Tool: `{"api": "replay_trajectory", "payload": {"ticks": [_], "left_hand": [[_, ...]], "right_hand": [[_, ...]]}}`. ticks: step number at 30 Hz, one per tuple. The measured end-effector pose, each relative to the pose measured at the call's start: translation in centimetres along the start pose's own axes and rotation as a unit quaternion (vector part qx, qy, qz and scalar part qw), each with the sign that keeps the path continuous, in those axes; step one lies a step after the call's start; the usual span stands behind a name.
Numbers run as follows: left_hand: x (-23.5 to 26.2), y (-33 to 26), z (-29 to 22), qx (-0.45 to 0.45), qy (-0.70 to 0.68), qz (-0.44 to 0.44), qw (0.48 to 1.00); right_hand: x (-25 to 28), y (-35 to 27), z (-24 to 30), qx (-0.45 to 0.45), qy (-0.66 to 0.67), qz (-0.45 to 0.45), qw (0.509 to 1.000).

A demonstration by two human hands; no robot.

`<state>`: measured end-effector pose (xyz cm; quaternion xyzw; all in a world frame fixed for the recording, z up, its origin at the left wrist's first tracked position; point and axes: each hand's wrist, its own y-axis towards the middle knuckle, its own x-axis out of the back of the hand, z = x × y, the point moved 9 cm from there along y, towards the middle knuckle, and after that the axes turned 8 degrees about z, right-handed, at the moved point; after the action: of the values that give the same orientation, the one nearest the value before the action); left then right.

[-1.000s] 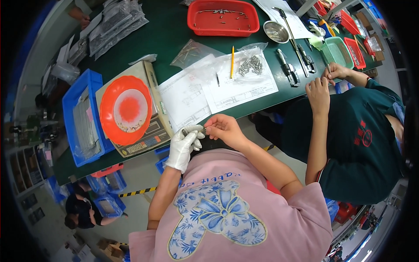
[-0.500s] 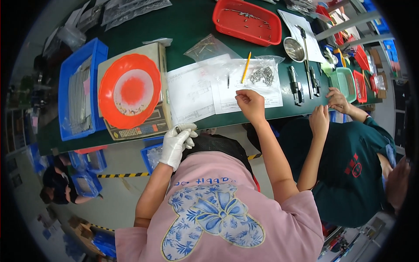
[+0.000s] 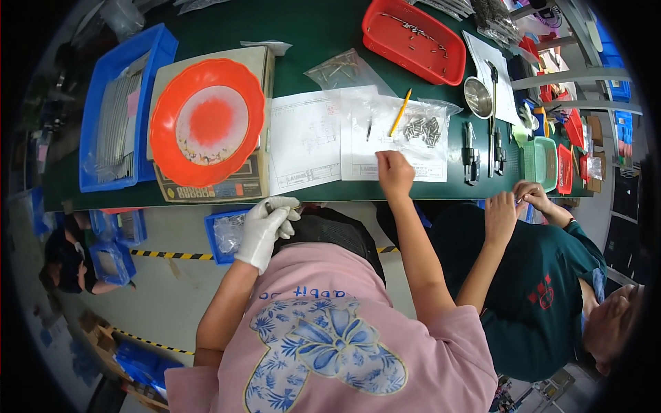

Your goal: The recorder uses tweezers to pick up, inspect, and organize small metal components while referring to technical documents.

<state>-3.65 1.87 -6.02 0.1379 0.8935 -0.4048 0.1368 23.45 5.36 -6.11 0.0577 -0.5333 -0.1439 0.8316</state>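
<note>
The bare right hand (image 3: 394, 172) lies on the printed drawing sheets (image 3: 344, 138) at the near edge of the green table (image 3: 317, 34), fingers curled loosely together and knuckles up; whether anything is pinched under them cannot be told. A heap of small grey metal cylinders (image 3: 421, 129) lies up and to the right of this hand, near but apart from it, under a clear, crinkled plastic bag (image 3: 385, 110). A yellow pencil (image 3: 400, 112) lies between hand and heap, its long axis running diagonally from lower left to upper right. The right hand is much the nearer to these parts. The left hand (image 3: 267, 226), in a white knit glove, is held below the table edge, fingers closed together on a small thin item at the fingertips; what the item is cannot be resolved. To its upper left, an orange scalloped plastic plate (image 3: 206, 124) sits on a beige weighing scale (image 3: 241, 186), with a blue plastic bin (image 3: 117, 110) of flat grey parts further left. A red tray (image 3: 413, 41) with scattered metal pieces stands at the far side, and a steel bowl (image 3: 478, 97) to the right. A second person in a dark green shirt works at the right with both hands raised.
</note>
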Motion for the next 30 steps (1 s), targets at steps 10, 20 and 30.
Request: {"api": "replay_trajectory", "payload": {"ticks": [10,20,30], "left_hand": [[0.0,0.1,-0.3,-0.022,-0.013,0.006,1.000],[-0.7,-0.1,-1.1,0.005,-0.035,-0.011,0.999],[-3.7,-0.1,-2.9,-0.003,-0.051,0.053,0.997]], "right_hand": [[1.7,1.7,1.0,0.021,0.002,0.016,1.000],[4.6,1.8,0.7,-0.043,0.051,-0.081,0.994],[0.6,0.1,-1.8,-0.046,-0.020,0.013,0.999]]}}
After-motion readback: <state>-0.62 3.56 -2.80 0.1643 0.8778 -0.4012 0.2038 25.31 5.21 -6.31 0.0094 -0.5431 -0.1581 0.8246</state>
